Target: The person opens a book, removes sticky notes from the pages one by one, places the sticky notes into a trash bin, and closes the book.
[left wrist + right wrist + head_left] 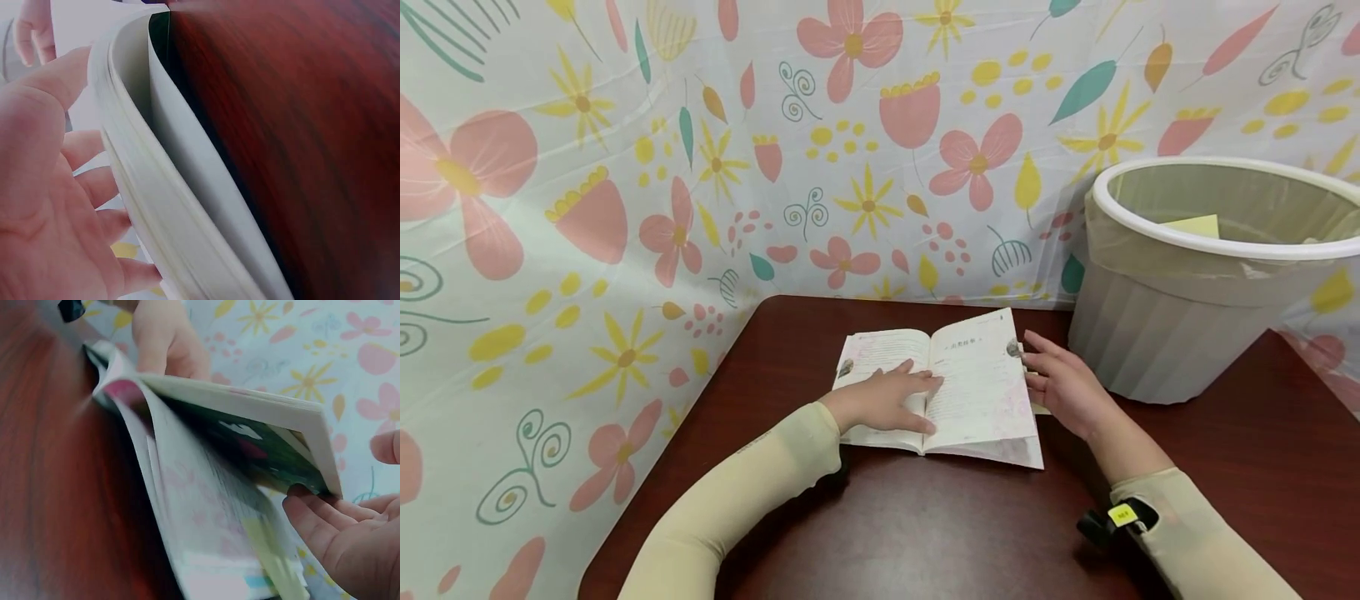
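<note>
An open book [977,383] lies on the table, with its right-hand pages raised at the outer edge. My left hand [891,400] rests across the left page and the middle fold, fingers spread. In the left wrist view, the book's page edges [169,194] curve beside that hand. My right hand [1067,387] is at the book's right edge. In the right wrist view its fingertips touch the underside of a lifted block of pages [262,403], and the thumb stands apart. Below that block, a pale yellow paper strip [272,559] lies on the lower pages.
A grey waste bin [1157,325] with a white rim and clear liner stands on the table's right side. Inside it shows a piece of yellow paper [1195,226]. Dark reddish-brown table [910,533] surrounds the book. A floral curtain [880,150] hangs behind and to the left.
</note>
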`<state>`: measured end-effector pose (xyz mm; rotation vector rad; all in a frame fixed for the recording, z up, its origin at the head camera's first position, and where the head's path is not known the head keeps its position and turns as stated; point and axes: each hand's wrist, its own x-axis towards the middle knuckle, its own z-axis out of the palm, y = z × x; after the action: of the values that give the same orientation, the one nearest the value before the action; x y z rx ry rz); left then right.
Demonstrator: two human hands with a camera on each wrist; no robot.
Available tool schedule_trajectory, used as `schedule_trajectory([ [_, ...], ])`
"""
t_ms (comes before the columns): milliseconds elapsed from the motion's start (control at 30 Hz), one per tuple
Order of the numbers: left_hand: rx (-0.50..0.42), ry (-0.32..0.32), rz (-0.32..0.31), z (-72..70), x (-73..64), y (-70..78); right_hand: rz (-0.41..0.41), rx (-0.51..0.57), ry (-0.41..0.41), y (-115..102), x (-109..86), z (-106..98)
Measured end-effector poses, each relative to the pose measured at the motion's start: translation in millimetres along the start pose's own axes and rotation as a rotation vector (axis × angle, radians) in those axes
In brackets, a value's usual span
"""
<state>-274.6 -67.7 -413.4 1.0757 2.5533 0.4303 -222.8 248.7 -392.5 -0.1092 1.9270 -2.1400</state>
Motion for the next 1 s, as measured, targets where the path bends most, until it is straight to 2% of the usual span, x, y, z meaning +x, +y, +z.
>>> schedule_trajectory([
  [167,-0.053,0.031,-0.001,0.9,0.7,-3.3,0.001,0.017,-0.003,-13,5.8,15],
  [367,-0.166,0.065,0.006,1.8,-0.9,-10.1,-0.033,-0.042,-0.039,-22,11.7,40],
  [533,-0.210,0.097,0.045,-2.5,-2.7,-9.6,-0.067,-0.160,-0.106,-22,15.1,56],
  [667,-0.268,0.114,0.053,-5.5,-3.5,-7.5,-0.081,-0.232,-0.148,-19,19.8,67],
  [767,-0.321,0.131,0.063,-7.1,-3.5,-6.3,-0.093,-0.289,-0.166,-15,23.7,75],
  [900,-0.410,0.146,0.085,-9.2,-3.8,-6.3,-0.143,-0.408,-0.175,-9,28.3,86],
  [1000,-0.481,0.158,0.079,-10.7,-5.3,-8.3,-0.181,-0.486,-0.193,-4,29.8,94],
])
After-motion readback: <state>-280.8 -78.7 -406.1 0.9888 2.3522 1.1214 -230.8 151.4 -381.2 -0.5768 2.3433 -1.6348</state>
